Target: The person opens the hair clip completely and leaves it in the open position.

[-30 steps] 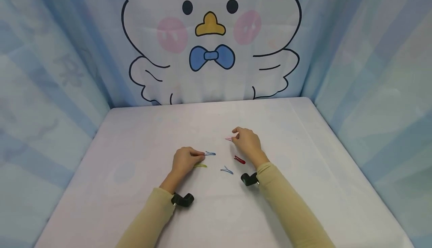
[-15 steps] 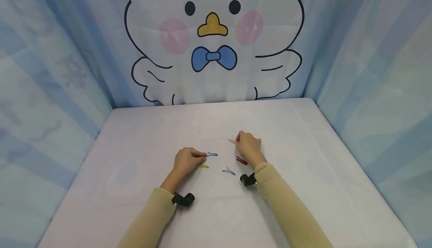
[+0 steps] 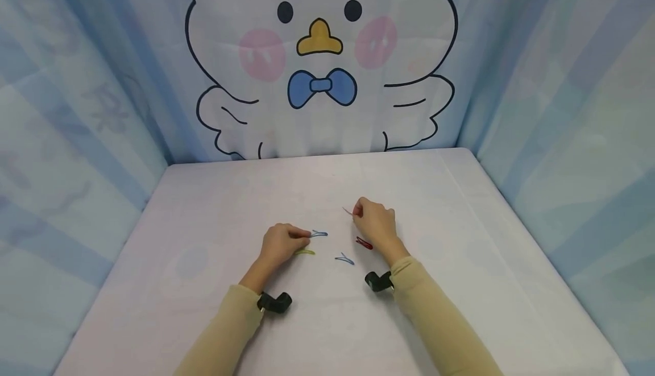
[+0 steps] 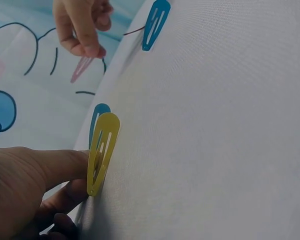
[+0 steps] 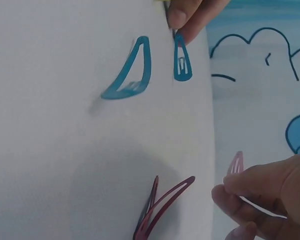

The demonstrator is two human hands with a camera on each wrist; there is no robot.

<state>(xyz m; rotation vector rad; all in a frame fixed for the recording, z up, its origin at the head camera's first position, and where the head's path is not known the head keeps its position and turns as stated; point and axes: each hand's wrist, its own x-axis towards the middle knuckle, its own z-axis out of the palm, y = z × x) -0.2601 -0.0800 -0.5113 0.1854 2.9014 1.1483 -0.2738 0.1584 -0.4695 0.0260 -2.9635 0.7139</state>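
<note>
My left hand [image 3: 280, 246] pinches the narrow end of a blue snap hair clip [image 5: 183, 76] close over the table. Just below that hand lies a yellow-green hair clip [image 4: 110, 123], overlapping the blue one in the left wrist view. Farther back, my right hand [image 3: 376, 222] holds a pink hair clip [image 5: 236, 165] between thumb and fingertips, its other end poking out to the left. A red hair clip [image 5: 172, 200], bent open, lies nearer me than the right hand. Between the two arms is a second blue hair clip [image 5: 147, 62], also bent open.
The clips lie on a table with a white cloth [image 3: 317, 330]. Behind it hangs a curtain [image 3: 319, 131] printed with a cartoon bird, and blue curtains [image 3: 573, 108] flank both sides. Each wrist carries a small black camera [image 3: 276, 303].
The right hand's raised forefinger has curled in, and the pink clip has turned so that it shows thinner and more tilted. The left hand and the other clips stay in place.
</note>
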